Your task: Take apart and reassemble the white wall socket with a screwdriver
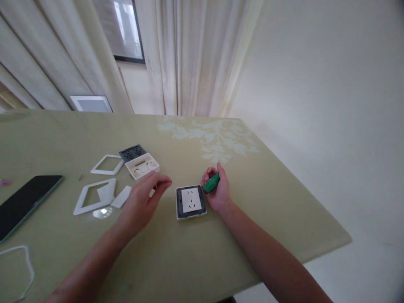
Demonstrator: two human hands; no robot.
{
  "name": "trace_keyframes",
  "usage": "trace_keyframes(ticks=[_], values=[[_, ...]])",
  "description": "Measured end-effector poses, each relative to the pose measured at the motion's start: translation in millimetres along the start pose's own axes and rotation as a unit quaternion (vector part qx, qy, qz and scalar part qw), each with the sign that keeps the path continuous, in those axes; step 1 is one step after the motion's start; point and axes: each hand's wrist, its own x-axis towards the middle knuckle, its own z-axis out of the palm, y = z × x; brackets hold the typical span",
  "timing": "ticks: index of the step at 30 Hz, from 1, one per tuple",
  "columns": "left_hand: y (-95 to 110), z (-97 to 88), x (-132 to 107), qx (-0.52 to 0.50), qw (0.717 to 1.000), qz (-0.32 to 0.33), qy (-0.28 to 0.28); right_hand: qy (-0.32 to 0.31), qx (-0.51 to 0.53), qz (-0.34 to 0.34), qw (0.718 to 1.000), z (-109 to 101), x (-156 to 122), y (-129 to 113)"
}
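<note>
My right hand (221, 191) is wrapped round a green handle (211, 183), which looks like a screwdriver's; its shaft cannot be made out. Just left of that hand lies a wall socket (191, 200) with a white slotted face, a dark inner frame and a white box around it. My left hand (148, 191) hovers over the table to the socket's left, thumb and fingertips pinched together. Whatever is between them, if anything, is too small to see. Beyond the left hand lies an opened white back box (142, 165) with a dark plate (132, 153) against it.
Left of my left hand are two white frames (107, 172) (82, 200) and a loose white cover piece (121, 197). A dark tablet or phone (28, 198) and a white cable (29, 261) lie farther left. The table (277, 202) meets a white wall on the right.
</note>
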Motion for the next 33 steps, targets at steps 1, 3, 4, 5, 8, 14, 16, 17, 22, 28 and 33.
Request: trace_keyframes(ticks=[1, 3, 4, 5, 8, 14, 16, 17, 22, 28, 33], values=[[6, 7.2, -3, -0.024, 0.999, 0.010, -0.030, -0.001, -0.001, 0.005, 1.000, 0, 0, 0], [11, 16.2, -7, -0.054, 0.996, 0.016, -0.063, -0.002, 0.002, 0.015, 1.000, 0, -1, -1], [11, 18.2, -8, -0.062, 0.996, 0.015, -0.068, 0.000, 0.006, 0.019, 1.000, 1, -1, -1], [10, 18.9, -8, -0.067, 0.995, 0.013, -0.071, 0.002, 0.010, 0.022, 1.000, 1, -2, -2], [3, 17.8, -8, -0.078, 0.993, -0.003, -0.083, 0.008, 0.013, 0.030, 0.999, 3, -3, -3], [-3, 17.9, -10, -0.087, 0.992, -0.020, -0.094, 0.005, 0.007, 0.032, 0.999, 3, -3, -3], [-3, 18.2, -10, -0.091, 0.991, -0.002, -0.103, 0.004, 0.009, 0.030, 1.000, 3, -3, -3], [-3, 18.1, -10, -0.094, 0.990, 0.005, -0.107, 0.004, 0.011, 0.030, 0.999, 3, -3, -3], [-1, 18.0, -11, -0.096, 0.988, 0.039, -0.119, 0.011, 0.017, 0.036, 0.999, 2, -2, -2], [-1, 20.1, -14, -0.065, 0.990, 0.059, -0.113, 0.008, 0.012, 0.035, 0.999, 1, -1, -2], [-2, 19.4, -15, -0.045, 0.990, 0.085, -0.102, 0.001, 0.014, 0.028, 1.000, 2, -2, -2]])
